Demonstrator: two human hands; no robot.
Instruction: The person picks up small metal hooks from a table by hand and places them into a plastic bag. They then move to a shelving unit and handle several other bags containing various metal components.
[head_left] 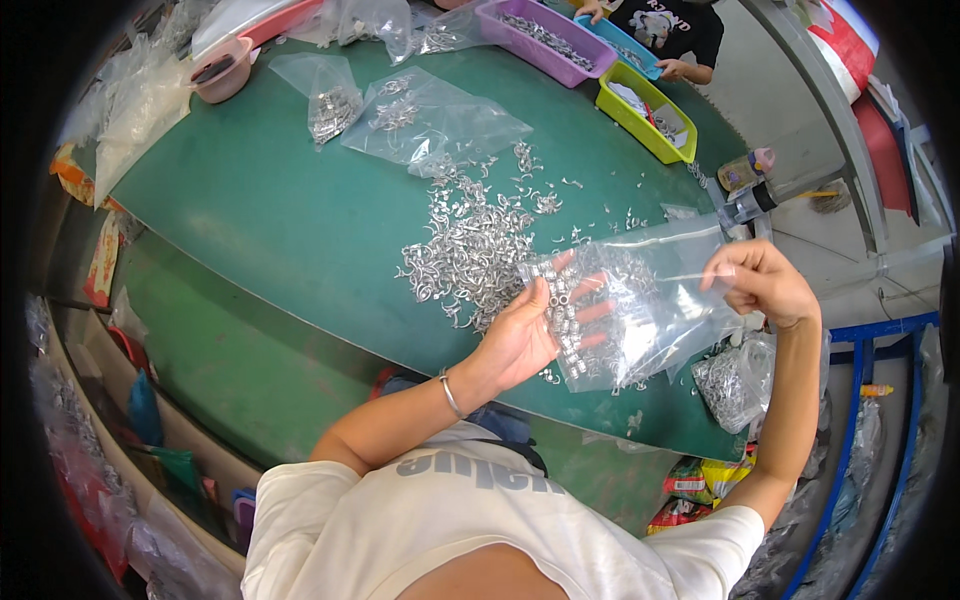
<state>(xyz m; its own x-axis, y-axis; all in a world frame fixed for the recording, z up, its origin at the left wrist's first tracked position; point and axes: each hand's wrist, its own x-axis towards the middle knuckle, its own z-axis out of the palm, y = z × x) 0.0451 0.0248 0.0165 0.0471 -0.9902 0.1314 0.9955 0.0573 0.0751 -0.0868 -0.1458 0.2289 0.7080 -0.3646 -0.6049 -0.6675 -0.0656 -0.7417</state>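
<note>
in the head view, the left hand (525, 335) grips the left end of a clear plastic bag (665, 335), thumb against that end, fingers spread and showing through the film. the right hand (765, 285) pinches the bag's right edge between thumb and fingers. the bag is over the right part of the green table (270, 220), small silvery pieces (568, 325) at its left end. a loose metal heap (470, 240) lies just beyond the left hand; a yellow-green tray (646, 112) stands far right.

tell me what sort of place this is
Probably a small workshop handling metal parts: a heap of small silvery pieces lies on a green table, a purple tub at its far edge holds more, and the right hand grips a clear bag.
</note>
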